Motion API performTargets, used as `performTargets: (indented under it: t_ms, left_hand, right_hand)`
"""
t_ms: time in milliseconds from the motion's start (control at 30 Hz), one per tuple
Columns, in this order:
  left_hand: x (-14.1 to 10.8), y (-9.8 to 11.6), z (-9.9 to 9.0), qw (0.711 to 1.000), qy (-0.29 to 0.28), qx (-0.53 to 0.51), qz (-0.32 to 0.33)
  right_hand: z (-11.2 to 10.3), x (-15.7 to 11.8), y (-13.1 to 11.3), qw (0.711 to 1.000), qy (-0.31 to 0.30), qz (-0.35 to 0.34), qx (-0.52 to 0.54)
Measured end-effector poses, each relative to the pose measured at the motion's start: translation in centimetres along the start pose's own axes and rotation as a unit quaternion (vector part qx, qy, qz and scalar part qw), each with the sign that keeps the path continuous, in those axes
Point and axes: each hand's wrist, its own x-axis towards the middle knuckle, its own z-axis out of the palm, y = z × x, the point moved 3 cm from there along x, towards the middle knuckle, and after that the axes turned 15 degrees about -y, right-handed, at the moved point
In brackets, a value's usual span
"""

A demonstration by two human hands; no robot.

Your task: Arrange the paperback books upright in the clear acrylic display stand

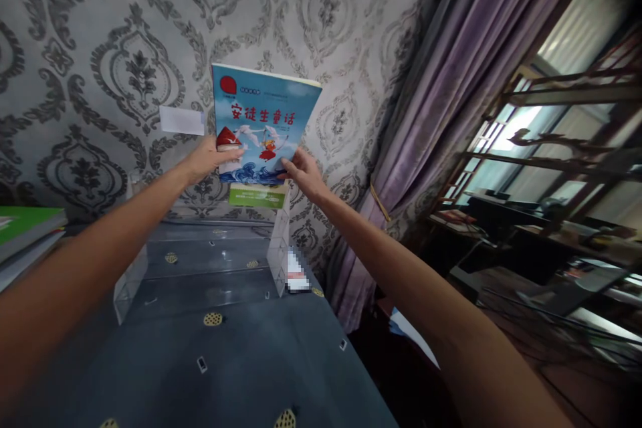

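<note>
A blue paperback storybook (265, 117) with red Chinese characters on its cover is held up in front of the wall. My left hand (208, 157) grips its lower left edge, thumb across the cover. The lower right corner is pinched by my right hand (303, 170), again with the thumb in front. Below the book stands a clear rack with white grid-patterned side panels, the right panel (279, 247) and the left panel (131, 281). A green printed strip (255, 197) shows just under the book, partly hidden by it.
The rack rests on a dark blue-grey tablecloth (165, 374) with pineapple prints. A stack of books with a green cover (30, 224) lies at the left. Purple curtains (426, 120) hang at the right, beside wooden shelves (562, 160). A white card (181, 120) is on the patterned wall.
</note>
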Motion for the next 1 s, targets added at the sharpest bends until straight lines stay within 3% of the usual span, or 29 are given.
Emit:
performTargets:
  t_ms: [400,1000]
  left_hand:
    - [0.5,-1.1,1.0,0.999,0.001,0.016,-0.032]
    - [0.4,-1.0,0.8,0.996,0.047,0.067,-0.045]
  right_hand:
    - [-0.8,-1.3,1.7,1.0,0.017,-0.001,-0.01]
    - [-1.2,0.2,3.5,1.0,0.012,-0.006,0.0]
